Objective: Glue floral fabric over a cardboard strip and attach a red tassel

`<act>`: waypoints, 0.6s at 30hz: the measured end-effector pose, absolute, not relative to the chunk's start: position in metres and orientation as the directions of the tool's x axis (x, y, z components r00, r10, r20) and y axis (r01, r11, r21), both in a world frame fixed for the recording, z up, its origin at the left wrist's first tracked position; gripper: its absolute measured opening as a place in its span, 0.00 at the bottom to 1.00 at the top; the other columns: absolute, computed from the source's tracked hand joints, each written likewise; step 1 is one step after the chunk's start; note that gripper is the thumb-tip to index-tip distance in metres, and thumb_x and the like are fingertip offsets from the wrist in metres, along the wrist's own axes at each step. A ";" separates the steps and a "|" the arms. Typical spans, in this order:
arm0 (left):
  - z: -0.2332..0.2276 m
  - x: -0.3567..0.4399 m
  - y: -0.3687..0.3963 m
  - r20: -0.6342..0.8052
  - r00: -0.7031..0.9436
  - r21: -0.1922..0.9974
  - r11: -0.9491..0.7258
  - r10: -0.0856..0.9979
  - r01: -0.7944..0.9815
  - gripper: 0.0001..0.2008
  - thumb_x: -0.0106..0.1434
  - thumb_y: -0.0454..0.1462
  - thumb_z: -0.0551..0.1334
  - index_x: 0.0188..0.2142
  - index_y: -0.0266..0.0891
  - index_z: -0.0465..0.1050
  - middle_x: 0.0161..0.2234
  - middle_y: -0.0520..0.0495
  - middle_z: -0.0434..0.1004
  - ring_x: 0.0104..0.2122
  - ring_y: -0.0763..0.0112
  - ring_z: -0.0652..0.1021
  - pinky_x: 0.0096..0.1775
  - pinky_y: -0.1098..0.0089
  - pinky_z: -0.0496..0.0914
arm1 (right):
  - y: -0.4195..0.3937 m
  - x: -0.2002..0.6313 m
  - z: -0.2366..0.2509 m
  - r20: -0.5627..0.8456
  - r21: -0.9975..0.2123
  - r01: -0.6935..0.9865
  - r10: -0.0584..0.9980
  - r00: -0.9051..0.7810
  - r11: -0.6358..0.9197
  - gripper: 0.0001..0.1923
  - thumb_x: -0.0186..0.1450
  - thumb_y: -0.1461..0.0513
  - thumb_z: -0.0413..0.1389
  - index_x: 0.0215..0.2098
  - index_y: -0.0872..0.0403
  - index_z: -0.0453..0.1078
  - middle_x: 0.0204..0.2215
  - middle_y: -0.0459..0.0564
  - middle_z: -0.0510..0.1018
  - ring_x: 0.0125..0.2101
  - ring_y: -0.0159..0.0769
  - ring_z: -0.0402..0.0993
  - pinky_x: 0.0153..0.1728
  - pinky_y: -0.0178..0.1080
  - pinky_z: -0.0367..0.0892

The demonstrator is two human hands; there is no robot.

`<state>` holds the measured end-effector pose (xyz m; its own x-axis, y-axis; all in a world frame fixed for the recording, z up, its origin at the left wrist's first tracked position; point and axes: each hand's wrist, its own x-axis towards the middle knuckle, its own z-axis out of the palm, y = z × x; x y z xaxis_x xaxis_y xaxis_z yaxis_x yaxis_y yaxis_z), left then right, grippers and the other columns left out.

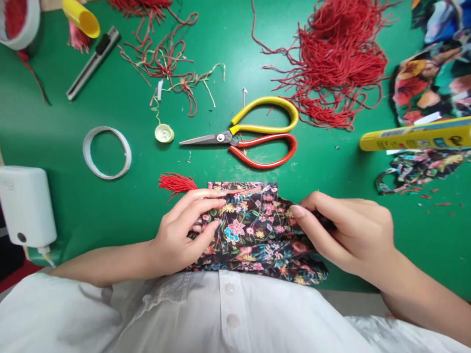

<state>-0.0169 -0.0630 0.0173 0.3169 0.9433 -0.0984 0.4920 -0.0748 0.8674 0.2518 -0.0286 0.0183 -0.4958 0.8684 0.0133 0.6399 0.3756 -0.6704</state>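
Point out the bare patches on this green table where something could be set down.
Bare green table lies between the grey utility knife and the white tape ring, and right of the right hand below the yellow tube. It is crowded around the pile of red cord and the yellow-and-red-handled scissors.

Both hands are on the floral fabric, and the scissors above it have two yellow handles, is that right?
Not quite. The head view shows the scissors with one yellow handle and one red. The left hand and right hand are indeed on the floral fabric.
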 end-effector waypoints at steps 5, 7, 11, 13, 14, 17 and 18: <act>0.018 -0.019 -0.052 -0.100 0.339 0.815 -0.118 0.935 0.568 0.23 0.62 0.26 0.61 0.55 0.42 0.69 0.55 0.42 0.74 0.47 0.69 0.79 0.27 0.86 0.76 | -0.030 0.250 0.010 0.085 -0.489 0.749 0.879 -0.469 0.447 0.15 0.68 0.62 0.56 0.23 0.52 0.61 0.12 0.41 0.61 0.15 0.28 0.59 0.18 0.35 0.49; 0.019 -0.020 -0.049 -0.110 0.360 0.792 -0.137 0.926 0.595 0.23 0.62 0.27 0.61 0.56 0.42 0.68 0.56 0.42 0.74 0.44 0.70 0.80 0.26 0.85 0.76 | -0.030 0.250 0.009 0.034 -0.506 0.773 0.904 -0.426 0.384 0.16 0.67 0.61 0.57 0.22 0.52 0.62 0.13 0.43 0.63 0.16 0.30 0.60 0.19 0.36 0.49; 0.018 -0.021 -0.047 -0.070 0.393 0.757 -0.207 0.917 0.619 0.24 0.64 0.27 0.61 0.59 0.42 0.67 0.57 0.40 0.73 0.37 0.75 0.80 0.27 0.83 0.76 | -0.031 0.248 0.007 0.015 -0.494 0.796 0.919 -0.394 0.350 0.16 0.67 0.60 0.57 0.22 0.52 0.63 0.13 0.44 0.63 0.16 0.31 0.58 0.19 0.37 0.47; 0.016 -0.022 -0.046 -0.064 0.402 0.748 -0.223 0.913 0.625 0.25 0.64 0.27 0.60 0.60 0.43 0.65 0.58 0.40 0.72 0.29 0.80 0.78 0.27 0.81 0.76 | -0.031 0.247 0.006 0.017 -0.417 0.825 0.910 -0.414 0.382 0.17 0.68 0.60 0.55 0.22 0.52 0.62 0.13 0.44 0.63 0.16 0.31 0.58 0.19 0.37 0.48; 0.016 -0.022 -0.045 -0.068 0.407 0.747 -0.224 0.911 0.626 0.26 0.64 0.28 0.60 0.61 0.44 0.64 0.58 0.39 0.72 0.26 0.82 0.76 0.26 0.81 0.76 | -0.031 0.247 0.006 0.012 -0.375 0.839 0.907 -0.421 0.395 0.17 0.69 0.60 0.54 0.22 0.52 0.62 0.13 0.44 0.63 0.16 0.31 0.58 0.19 0.37 0.49; 0.014 -0.022 -0.044 -0.079 0.416 0.747 -0.223 0.906 0.627 0.28 0.65 0.29 0.60 0.63 0.45 0.62 0.60 0.39 0.71 0.24 0.83 0.74 0.24 0.80 0.75 | -0.031 0.246 0.006 0.002 -0.307 0.857 0.901 -0.435 0.414 0.18 0.70 0.60 0.53 0.22 0.52 0.61 0.13 0.45 0.64 0.16 0.30 0.59 0.19 0.36 0.50; 0.013 -0.022 -0.043 -0.078 0.416 0.746 -0.224 0.906 0.627 0.28 0.65 0.29 0.60 0.63 0.45 0.62 0.60 0.39 0.71 0.25 0.82 0.75 0.23 0.80 0.75 | -0.031 0.245 0.006 -0.002 -0.304 0.859 0.902 -0.432 0.411 0.18 0.70 0.60 0.53 0.22 0.52 0.61 0.13 0.45 0.64 0.16 0.30 0.59 0.18 0.36 0.49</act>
<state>-0.0222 -0.0429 0.0133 0.4158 0.9061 -0.0777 0.6275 -0.2240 0.7457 0.2452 -0.0310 0.0063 -0.4321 0.9018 -0.0018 0.8593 0.4111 -0.3043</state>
